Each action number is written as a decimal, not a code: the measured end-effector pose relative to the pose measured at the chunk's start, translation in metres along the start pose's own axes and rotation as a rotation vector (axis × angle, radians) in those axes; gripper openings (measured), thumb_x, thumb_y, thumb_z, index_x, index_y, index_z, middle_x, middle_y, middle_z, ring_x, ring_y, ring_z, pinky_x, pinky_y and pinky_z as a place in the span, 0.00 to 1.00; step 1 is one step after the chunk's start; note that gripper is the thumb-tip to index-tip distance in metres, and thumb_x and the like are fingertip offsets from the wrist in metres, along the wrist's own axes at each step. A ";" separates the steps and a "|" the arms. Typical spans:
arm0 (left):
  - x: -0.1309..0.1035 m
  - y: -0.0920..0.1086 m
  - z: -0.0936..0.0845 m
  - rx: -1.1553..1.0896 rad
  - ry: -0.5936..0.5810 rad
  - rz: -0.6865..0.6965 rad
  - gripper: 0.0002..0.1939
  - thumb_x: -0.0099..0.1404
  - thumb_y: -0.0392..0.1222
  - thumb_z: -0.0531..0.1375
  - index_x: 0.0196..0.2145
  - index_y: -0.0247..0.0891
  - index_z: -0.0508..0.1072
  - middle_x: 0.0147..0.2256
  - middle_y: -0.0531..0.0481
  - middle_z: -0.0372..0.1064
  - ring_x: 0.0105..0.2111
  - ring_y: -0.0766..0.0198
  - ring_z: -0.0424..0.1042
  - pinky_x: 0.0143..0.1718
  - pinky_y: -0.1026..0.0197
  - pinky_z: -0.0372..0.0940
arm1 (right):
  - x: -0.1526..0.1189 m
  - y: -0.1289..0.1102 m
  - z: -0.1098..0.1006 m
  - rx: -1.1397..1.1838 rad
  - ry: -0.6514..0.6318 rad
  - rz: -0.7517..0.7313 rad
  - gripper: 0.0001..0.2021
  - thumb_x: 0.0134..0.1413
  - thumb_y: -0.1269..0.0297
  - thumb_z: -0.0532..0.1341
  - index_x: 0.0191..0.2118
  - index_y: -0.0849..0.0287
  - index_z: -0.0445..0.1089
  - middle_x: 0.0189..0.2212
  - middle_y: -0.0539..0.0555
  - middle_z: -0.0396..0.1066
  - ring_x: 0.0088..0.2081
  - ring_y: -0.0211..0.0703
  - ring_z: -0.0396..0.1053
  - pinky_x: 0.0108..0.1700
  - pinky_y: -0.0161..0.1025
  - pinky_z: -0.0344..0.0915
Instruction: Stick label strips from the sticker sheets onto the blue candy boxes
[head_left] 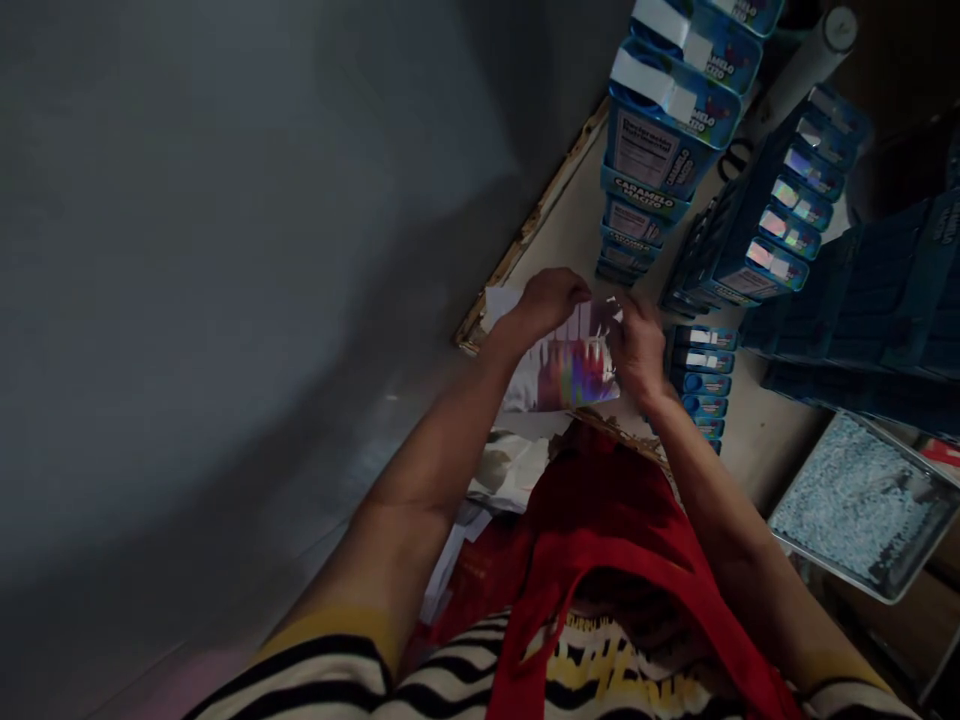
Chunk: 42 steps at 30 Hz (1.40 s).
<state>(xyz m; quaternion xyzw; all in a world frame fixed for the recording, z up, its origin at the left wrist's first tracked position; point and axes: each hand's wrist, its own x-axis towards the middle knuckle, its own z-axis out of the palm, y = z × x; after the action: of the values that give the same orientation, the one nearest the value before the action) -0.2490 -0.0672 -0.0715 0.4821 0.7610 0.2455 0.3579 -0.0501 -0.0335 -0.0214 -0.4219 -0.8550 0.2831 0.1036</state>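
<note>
A shiny sheet of holographic strips (574, 375), which looks like a sticker sheet, lies between my hands at the near corner of the table. My left hand (556, 298) has its fingers curled over the sheet's far edge. At the right edge, my right hand (637, 345) is closed with its fingertips pinched on the sheet. Whether a single strip is lifted off is too small to make out. Just past my hands stands a stack of blue candy boxes (645, 150) labelled "Caramelo Macizo", some with a pale strip across the top.
More blue boxes stand in a row (787, 220) and in a low column (703, 385) beside my right wrist. A metal tray (892, 590) of small pale-blue pieces sits at the right. Scissors (735, 160) and a white roll (814, 55) lie farther back. The table edge (540, 210) is chipped.
</note>
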 end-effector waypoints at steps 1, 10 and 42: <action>-0.005 0.004 -0.002 -0.007 0.005 0.008 0.07 0.65 0.38 0.65 0.35 0.40 0.86 0.37 0.41 0.79 0.45 0.47 0.77 0.54 0.52 0.64 | 0.007 -0.001 0.009 -0.013 -0.024 -0.005 0.20 0.71 0.71 0.54 0.63 0.59 0.74 0.63 0.63 0.73 0.62 0.57 0.68 0.67 0.53 0.64; -0.023 0.005 -0.003 -0.064 0.008 -0.043 0.08 0.65 0.39 0.64 0.33 0.40 0.85 0.34 0.44 0.80 0.41 0.51 0.76 0.50 0.53 0.66 | -0.009 -0.005 0.036 -0.142 -0.138 -0.116 0.24 0.77 0.72 0.50 0.72 0.67 0.64 0.72 0.64 0.64 0.67 0.57 0.63 0.69 0.54 0.60; -0.169 0.089 0.069 -1.243 -0.265 -0.418 0.39 0.46 0.61 0.80 0.51 0.42 0.76 0.44 0.41 0.81 0.45 0.53 0.81 0.43 0.58 0.72 | -0.135 0.000 -0.064 0.654 -0.042 0.518 0.27 0.52 0.53 0.71 0.56 0.57 0.76 0.21 0.41 0.62 0.25 0.38 0.59 0.29 0.36 0.55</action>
<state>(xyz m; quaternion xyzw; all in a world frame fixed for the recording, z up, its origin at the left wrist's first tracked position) -0.0985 -0.1822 0.0013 0.0545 0.5050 0.5024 0.6997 0.0609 -0.1134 0.0395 -0.5620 -0.5875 0.5652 0.1399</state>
